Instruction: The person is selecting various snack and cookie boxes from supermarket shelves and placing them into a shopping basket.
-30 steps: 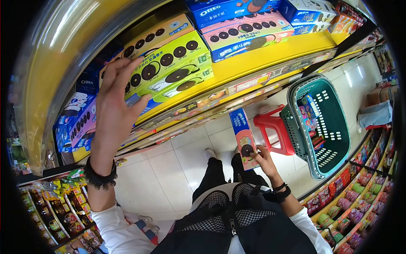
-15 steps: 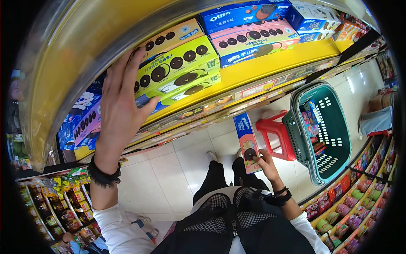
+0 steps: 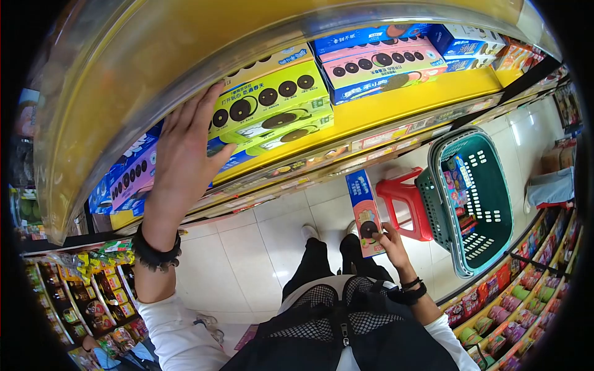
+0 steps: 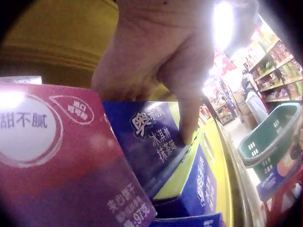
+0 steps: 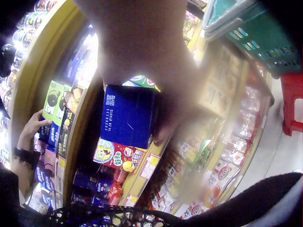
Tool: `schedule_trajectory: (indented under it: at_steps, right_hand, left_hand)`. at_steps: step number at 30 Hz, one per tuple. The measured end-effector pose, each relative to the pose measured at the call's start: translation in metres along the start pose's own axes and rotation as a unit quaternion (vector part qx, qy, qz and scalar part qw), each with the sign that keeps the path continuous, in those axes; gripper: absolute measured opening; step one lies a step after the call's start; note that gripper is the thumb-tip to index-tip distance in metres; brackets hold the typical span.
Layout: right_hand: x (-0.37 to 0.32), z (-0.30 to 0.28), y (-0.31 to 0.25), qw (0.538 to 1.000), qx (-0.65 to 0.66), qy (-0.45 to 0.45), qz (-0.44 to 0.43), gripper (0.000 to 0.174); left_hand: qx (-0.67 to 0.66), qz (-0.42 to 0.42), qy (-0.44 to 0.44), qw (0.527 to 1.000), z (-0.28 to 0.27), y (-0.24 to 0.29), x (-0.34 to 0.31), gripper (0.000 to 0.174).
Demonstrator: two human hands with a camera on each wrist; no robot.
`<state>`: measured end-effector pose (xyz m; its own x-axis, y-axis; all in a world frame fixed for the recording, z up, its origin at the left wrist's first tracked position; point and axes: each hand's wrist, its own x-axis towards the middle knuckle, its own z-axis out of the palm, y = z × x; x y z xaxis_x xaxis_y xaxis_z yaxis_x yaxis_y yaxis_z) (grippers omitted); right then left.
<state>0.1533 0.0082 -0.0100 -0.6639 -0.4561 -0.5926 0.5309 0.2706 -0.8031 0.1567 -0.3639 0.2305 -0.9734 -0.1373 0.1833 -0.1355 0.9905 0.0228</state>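
Note:
My left hand [image 3: 185, 164] grips the end of the top green Oreo cookie box [image 3: 272, 99] on the shelf, thumb at its front and fingers over the back. In the left wrist view, that box's blue end [image 4: 149, 137] sits under the hand, at an angle to the green box [image 4: 182, 189] below. My right hand [image 3: 396, 248] pinches the lower end of a pink and blue Oreo cookie box [image 3: 365, 213], held upright over the floor. Its dark blue end [image 5: 129, 116] faces the right wrist camera.
Pink and blue Oreo boxes [image 3: 383, 68] stand further right along the yellow shelf [image 3: 421, 102]. A clear curved panel [image 3: 93, 117] overhangs the left hand. The green basket [image 3: 489, 247], with several packets inside, rests by a red stool [image 3: 402, 204]. Snack shelves [image 3: 513, 309] line the right.
My left fingers have moved from above the green box to behind its top edge, closing around its end. The right hand still holds the pink box. The head view has shifted slightly.

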Motion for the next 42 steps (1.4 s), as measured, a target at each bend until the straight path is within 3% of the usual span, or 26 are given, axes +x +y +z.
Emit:
schedule_trajectory:
  at_steps: [3, 5, 6, 8, 9, 11, 16, 19, 20, 23, 24, 26, 27, 30, 32, 34, 38, 39, 40, 42]
  right_hand:
    - [0.0, 0.0, 0.0, 1.0, -0.004, 0.001, -0.003, 0.039]
    - [-0.002, -0.004, 0.003, 1.0, 0.016, -0.008, -0.011, 0.039]
    - [-0.003, -0.006, 0.005, 0.999, 0.022, -0.015, -0.023, 0.038]
    - [-0.005, -0.01, 0.001, 0.995, 0.076, -0.058, -0.033, 0.037]
    - [-0.006, -0.012, 0.001, 0.995, 0.078, -0.052, -0.032, 0.037]
    - [-0.009, -0.015, 0.0, 0.987, 0.125, -0.088, -0.05, 0.036]
    - [-0.023, -0.033, -0.037, 0.981, 0.095, -0.17, -0.02, 0.043]
    - [-0.025, -0.044, -0.06, 0.965, 0.04, -0.252, -0.067, 0.05]
    - [-0.024, -0.05, -0.068, 0.964, 0.04, -0.255, -0.065, 0.05]
    - [-0.027, -0.056, -0.092, 0.942, -0.009, -0.331, -0.05, 0.053]
    - [-0.026, -0.059, -0.101, 0.941, -0.01, -0.334, -0.049, 0.053]
    - [-0.022, -0.062, -0.114, 0.913, -0.151, -0.371, -0.075, 0.054]
    - [-0.02, -0.06, -0.112, 0.914, -0.134, -0.373, -0.083, 0.057]
    - [-0.015, -0.064, -0.113, 0.923, -0.102, -0.369, -0.029, 0.062]
    - [-0.012, -0.065, -0.109, 0.935, 0.054, -0.341, -0.079, 0.072]
    - [-0.019, -0.068, -0.114, 0.947, 0.088, -0.289, -0.106, 0.074]
    - [-0.012, -0.069, -0.1, 0.979, 0.029, -0.193, -0.066, 0.06]
    - [-0.013, -0.063, -0.097, 0.988, -0.005, -0.135, -0.069, 0.063]
    - [-0.009, -0.065, -0.095, 0.98, 0.029, -0.177, -0.08, 0.053]
    - [-0.008, -0.065, -0.094, 0.975, 0.036, -0.2, -0.089, 0.05]
  left_hand:
    - [-0.006, 0.008, 0.014, 1.0, 0.003, 0.001, -0.002, 0.078]
    - [-0.03, 0.016, 0.087, 0.996, 0.0, 0.01, -0.006, 0.073]
    - [-0.036, 0.021, 0.083, 0.996, -0.004, 0.016, -0.01, 0.073]
    - [-0.129, -0.011, 0.162, 0.978, -0.013, 0.027, -0.026, 0.064]
    - [-0.09, 0.006, 0.177, 0.98, -0.014, 0.031, -0.038, 0.056]
    - [-0.124, 0.002, 0.126, 0.984, -0.009, 0.043, -0.064, 0.054]
    - [-0.271, -0.027, -0.011, 0.962, 0.029, 0.066, -0.085, 0.051]
    - [-0.44, -0.082, -0.102, 0.888, 0.059, 0.074, -0.09, 0.057]
    - [-0.439, -0.085, -0.101, 0.889, 0.065, 0.076, -0.089, 0.057]
    - [-0.646, -0.193, -0.188, 0.714, 0.085, 0.079, -0.085, 0.065]
    - [-0.646, -0.196, -0.187, 0.714, 0.086, 0.08, -0.083, 0.065]
    - [-0.691, -0.161, -0.293, 0.641, 0.084, 0.084, -0.077, 0.065]
    - [-0.716, -0.174, -0.308, 0.602, 0.082, 0.09, -0.077, 0.062]
    - [-0.713, -0.177, -0.293, 0.612, 0.091, 0.086, -0.08, 0.057]
    - [-0.723, -0.188, -0.266, 0.609, 0.094, 0.085, -0.083, 0.054]
    - [-0.735, -0.203, -0.235, 0.603, 0.096, 0.081, -0.086, 0.051]
    - [-0.724, -0.226, -0.237, 0.607, 0.1, 0.082, -0.096, 0.039]
    - [-0.726, -0.231, -0.234, 0.604, 0.1, 0.082, -0.097, 0.041]
    - [-0.706, -0.255, -0.263, 0.606, 0.101, 0.079, -0.1, 0.042]
    - [-0.693, -0.251, -0.303, 0.605, 0.099, 0.074, -0.1, 0.043]
